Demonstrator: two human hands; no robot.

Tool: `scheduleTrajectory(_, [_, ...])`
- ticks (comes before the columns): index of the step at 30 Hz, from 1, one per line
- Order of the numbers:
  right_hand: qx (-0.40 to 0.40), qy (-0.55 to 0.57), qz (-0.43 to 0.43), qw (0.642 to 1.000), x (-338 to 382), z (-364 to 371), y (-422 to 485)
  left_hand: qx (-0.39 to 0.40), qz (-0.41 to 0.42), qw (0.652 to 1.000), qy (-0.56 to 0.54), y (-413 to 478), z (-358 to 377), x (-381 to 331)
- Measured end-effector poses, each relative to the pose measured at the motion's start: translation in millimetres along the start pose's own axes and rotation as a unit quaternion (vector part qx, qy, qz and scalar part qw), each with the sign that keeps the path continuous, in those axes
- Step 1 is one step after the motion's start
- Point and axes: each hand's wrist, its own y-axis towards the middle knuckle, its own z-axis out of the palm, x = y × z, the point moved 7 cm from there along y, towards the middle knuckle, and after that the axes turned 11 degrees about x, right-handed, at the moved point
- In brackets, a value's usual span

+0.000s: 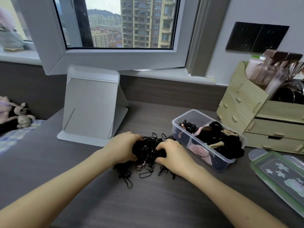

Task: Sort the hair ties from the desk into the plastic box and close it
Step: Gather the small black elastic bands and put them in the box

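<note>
Both hands worked the pile of thin black hair ties (146, 155) on the worktop (148, 203), just left of the plastic box (204, 159). Left hand (122, 148) and right hand (171, 154) had fingers curled and clamped on the clump from either side. Judgement: best to compress the clump firmly and sweep in the loose strays before lifting. The divided box held thin ties at the rear, bulky black, pink and tan scrunchies in front. Lid (283, 176) lay apart, right.
</note>
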Motion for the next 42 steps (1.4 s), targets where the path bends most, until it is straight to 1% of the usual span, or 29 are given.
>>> scheduleTrajectory(4, [-0.027,0.036,0.008,0.999,-0.2,-17.9,-4.5,-0.044,0.016,0.999,-0.006,-3.0,-9.5,0.8])
scheduleTrajectory(9, [-0.010,0.104,-0.018,0.994,6.0,-49.3,-8.0,-0.077,0.013,0.997,-0.025,-5.0,-18.1,4.5])
scheduleTrajectory(13, [-0.007,0.187,0.004,0.982,-5.5,-86.7,-7.4,-0.090,0.005,0.995,-0.036,-4.5,-23.7,6.7])
scheduleTrajectory(16, [-0.010,0.210,0.032,0.977,-26.3,-122.5,3.4,-0.087,0.003,0.995,-0.041,-3.0,-24.3,7.6])
scheduleTrajectory(18, [-0.011,0.169,0.079,0.982,-45.7,-142.3,16.9,-0.083,0.001,0.996,-0.042,-2.5,-24.3,7.4])
scheduleTrajectory(19, [0.002,0.134,0.106,0.985,-54.5,-147.0,24.4,-0.082,0.001,0.996,-0.042,-2.2,-24.9,7.0])
scheduleTrajectory(22, [0.081,0.054,0.155,0.983,-71.1,-137.9,47.5,-0.084,0.007,0.995,-0.047,-0.9,-29.2,5.4])
scheduleTrajectory(26, [0.166,-0.067,0.126,0.976,-71.5,-113.8,65.6,-0.076,0.007,0.996,-0.053,-0.2,-36.7,6.2])
scheduleTrajectory(29, [0.186,-0.078,0.112,0.973,-70.8,-111.5,65.8,-0.072,0.014,0.996,-0.057,-0.5,-44.4,5.2])
scheduleTrajectory(32, [0.156,-0.070,0.099,0.980,-68.3,-124.3,58.2,-0.065,0.017,0.995,-0.069,1.2,-54.8,3.6])
scheduleTrajectory(35, [0.074,-0.153,0.071,0.983,-58.8,-146.5,45.5,-0.054,0.021,0.993,-0.099,6.5,-66.9,-1.6])
scheduleTrajectory(37, [0.033,-0.179,0.050,0.982,-52.4,-155.9,34.1,-0.054,0.030,0.992,-0.113,11.9,-77.4,-10.2])
scheduleTrajectory(39, [0.013,-0.171,0.037,0.985,-49.9,-160.6,20.8,-0.047,0.043,0.989,-0.135,18.3,-87.8,-21.6])
scheduleTrajectory(42, [0.005,-0.157,0.036,0.987,-52.8,-162.5,1.9,-0.048,0.069,0.980,-0.179,31.9,-106.3,-44.0])
